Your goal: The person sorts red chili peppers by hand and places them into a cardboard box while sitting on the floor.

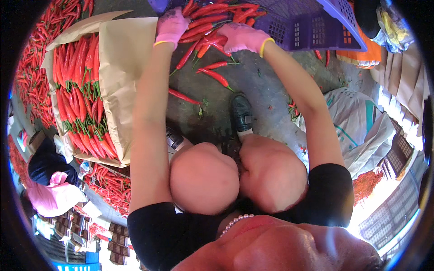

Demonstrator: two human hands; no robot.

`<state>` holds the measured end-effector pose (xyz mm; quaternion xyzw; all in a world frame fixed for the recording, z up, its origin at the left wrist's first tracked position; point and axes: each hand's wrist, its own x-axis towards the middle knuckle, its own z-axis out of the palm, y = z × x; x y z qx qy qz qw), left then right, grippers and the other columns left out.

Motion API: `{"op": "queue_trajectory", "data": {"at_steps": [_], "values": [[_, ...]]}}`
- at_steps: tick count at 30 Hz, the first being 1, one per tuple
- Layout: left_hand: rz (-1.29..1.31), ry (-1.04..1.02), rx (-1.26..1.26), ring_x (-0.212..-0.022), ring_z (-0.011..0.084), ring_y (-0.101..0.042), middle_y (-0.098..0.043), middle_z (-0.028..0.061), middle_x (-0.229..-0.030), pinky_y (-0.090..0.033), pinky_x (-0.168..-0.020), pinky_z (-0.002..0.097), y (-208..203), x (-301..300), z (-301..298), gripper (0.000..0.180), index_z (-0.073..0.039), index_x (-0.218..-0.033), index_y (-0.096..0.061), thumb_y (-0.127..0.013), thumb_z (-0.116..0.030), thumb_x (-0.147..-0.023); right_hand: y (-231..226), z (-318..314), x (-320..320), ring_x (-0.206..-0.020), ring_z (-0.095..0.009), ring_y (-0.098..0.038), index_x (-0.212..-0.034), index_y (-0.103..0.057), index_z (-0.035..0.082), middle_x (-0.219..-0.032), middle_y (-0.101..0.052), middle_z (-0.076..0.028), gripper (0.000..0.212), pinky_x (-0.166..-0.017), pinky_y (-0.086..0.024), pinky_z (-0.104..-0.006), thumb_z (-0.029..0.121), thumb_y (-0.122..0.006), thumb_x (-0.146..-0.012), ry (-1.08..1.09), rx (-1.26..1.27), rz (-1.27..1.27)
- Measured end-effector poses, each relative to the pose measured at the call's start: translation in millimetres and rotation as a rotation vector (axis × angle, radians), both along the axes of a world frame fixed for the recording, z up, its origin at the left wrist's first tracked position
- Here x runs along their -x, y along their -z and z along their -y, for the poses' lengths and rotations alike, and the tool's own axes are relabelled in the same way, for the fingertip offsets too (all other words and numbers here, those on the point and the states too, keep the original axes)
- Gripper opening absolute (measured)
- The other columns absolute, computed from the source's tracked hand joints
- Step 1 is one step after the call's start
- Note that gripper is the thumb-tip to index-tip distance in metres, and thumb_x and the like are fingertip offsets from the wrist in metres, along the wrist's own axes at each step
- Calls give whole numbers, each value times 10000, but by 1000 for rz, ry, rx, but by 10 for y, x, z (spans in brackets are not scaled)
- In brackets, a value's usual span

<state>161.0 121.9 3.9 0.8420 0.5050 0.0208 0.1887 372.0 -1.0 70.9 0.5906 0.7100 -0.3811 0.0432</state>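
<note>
Loose red chili peppers with green stems lie heaped on the dark floor at the mouth of a purple plastic crate. At the heap's left edge is my left hand in a pink glove, its fingers bent; what they hold is hidden. From the right, my right hand, also pink-gloved, curls its fingers and thumb round peppers in the heap. Left of my left forearm stands a paper-lined box, packed with red chili peppers in neat rows.
A large spread of red peppers covers the far left. Several single peppers lie before my shoes. To the right are a white woven sack and an orange bag. Another person in pink is at the lower left.
</note>
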Motion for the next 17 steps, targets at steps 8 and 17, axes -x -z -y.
{"op": "queue_trajectory", "data": {"at_steps": [8,17], "values": [[947,-521,520,-881,268,-688,-708,110,-940,-517,-746,368,-264,374,580,281,-28,-1098,-647,-681,-166,-855,95,-629,-66,-1149,-343,-595,-1257,-606,94,-1234,-615,-185,448,-986,-465,-443,199,-581,-822,240,-456,106],[1181,-842,926,-1152,382,-605,-531,207,-1355,-503,-973,493,-258,1971,1362,671,-13,-1439,-394,-669,-118,-836,13,-549,-112,-1255,-218,-546,-1334,-568,208,-1444,-473,-146,575,-1022,-446,-411,273,-679,-774,-166,213,-44]]}}
